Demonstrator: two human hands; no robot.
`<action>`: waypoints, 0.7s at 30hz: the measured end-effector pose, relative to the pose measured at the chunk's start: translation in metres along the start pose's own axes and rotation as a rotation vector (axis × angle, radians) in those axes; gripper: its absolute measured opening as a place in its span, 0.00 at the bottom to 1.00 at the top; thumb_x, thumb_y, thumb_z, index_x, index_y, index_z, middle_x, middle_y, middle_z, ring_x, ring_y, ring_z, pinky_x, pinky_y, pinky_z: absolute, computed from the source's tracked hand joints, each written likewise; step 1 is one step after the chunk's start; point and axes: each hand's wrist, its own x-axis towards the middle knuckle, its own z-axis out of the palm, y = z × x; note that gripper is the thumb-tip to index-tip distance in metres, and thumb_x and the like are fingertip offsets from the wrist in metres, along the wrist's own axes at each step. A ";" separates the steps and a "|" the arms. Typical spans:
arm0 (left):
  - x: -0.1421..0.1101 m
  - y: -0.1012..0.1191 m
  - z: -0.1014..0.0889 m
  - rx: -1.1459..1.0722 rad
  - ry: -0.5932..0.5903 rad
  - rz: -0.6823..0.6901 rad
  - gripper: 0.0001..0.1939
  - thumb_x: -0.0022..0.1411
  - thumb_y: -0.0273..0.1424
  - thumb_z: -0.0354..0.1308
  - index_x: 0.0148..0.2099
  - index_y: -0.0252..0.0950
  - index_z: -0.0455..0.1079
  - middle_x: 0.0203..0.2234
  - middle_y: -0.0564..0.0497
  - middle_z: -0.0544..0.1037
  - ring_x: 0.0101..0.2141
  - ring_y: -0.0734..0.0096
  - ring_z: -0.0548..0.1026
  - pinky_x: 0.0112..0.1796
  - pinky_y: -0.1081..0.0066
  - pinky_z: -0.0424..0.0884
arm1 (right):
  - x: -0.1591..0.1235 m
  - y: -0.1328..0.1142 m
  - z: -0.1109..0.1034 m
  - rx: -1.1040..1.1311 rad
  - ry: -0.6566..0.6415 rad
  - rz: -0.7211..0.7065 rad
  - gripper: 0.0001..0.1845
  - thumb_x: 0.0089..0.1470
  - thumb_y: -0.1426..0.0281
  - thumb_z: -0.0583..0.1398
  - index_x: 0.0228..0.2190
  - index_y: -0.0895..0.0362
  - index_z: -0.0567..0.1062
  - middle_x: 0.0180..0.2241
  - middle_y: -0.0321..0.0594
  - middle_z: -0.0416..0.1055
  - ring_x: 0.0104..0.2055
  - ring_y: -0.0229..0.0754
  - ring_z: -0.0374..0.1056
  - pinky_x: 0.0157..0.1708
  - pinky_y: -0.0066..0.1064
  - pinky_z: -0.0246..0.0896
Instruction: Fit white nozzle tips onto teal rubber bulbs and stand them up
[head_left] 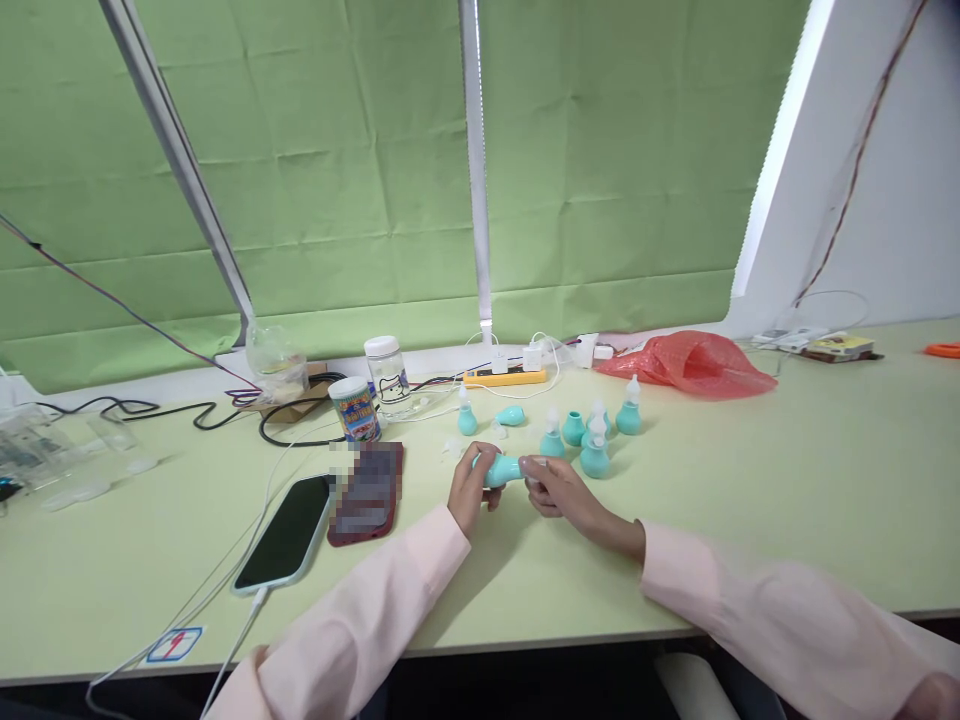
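Observation:
My left hand (474, 485) is wrapped round the round end of a teal rubber bulb (508, 469), which lies sideways just above the table. At the bulb's neck my right hand (559, 490) pinches a pale, clear nozzle (537, 470), mostly hidden by the fingers. Beyond the hands stand several teal nasal aspirators with clear tips, among them an aspirator (595, 458) near my right hand and another aspirator (467, 416) farther left. An open-necked bulb (574, 428) stands among them with no tip. One loose bulb (511, 416) lies on its side. Small clear pieces (453, 447) lie near my left hand.
To the left lie a white-edged phone (286, 535) on a cable and a red-cased phone (367, 495). Behind them stand a printed can (355, 410) and a clear jar (390, 380). A yellow power strip (505, 378) and a red plastic bag (690, 363) are along the back.

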 end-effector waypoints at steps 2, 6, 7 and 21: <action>0.001 -0.001 0.000 -0.136 -0.085 -0.032 0.15 0.50 0.45 0.44 0.33 0.38 0.52 0.17 0.58 0.61 0.14 0.80 0.61 0.13 0.80 0.57 | -0.002 -0.001 0.000 -0.121 0.076 -0.174 0.16 0.44 0.61 0.55 0.18 0.57 0.55 0.12 0.25 0.47 0.13 0.26 0.45 0.12 0.20 0.40; 0.001 -0.004 0.000 -0.225 -0.282 -0.140 0.17 0.50 0.47 0.43 0.35 0.40 0.49 0.19 0.56 0.63 0.17 0.76 0.64 0.13 0.78 0.59 | -0.005 -0.002 -0.004 -0.186 0.209 -0.321 0.13 0.40 0.64 0.58 0.24 0.56 0.59 0.17 0.28 0.56 0.16 0.29 0.55 0.15 0.23 0.51; 0.001 -0.006 0.001 -0.227 -0.325 -0.163 0.18 0.50 0.48 0.42 0.36 0.40 0.48 0.20 0.55 0.63 0.18 0.76 0.64 0.14 0.78 0.59 | -0.005 -0.003 -0.004 -0.182 0.243 -0.348 0.13 0.39 0.64 0.59 0.24 0.56 0.60 0.18 0.29 0.57 0.17 0.30 0.56 0.15 0.23 0.53; 0.030 0.017 -0.053 1.229 0.267 0.361 0.16 0.57 0.31 0.36 0.41 0.36 0.62 0.35 0.46 0.68 0.39 0.64 0.62 0.37 0.68 0.59 | -0.006 -0.011 -0.003 -0.321 0.274 -0.444 0.12 0.50 0.62 0.49 0.33 0.56 0.62 0.34 0.42 0.64 0.38 0.40 0.60 0.37 0.32 0.57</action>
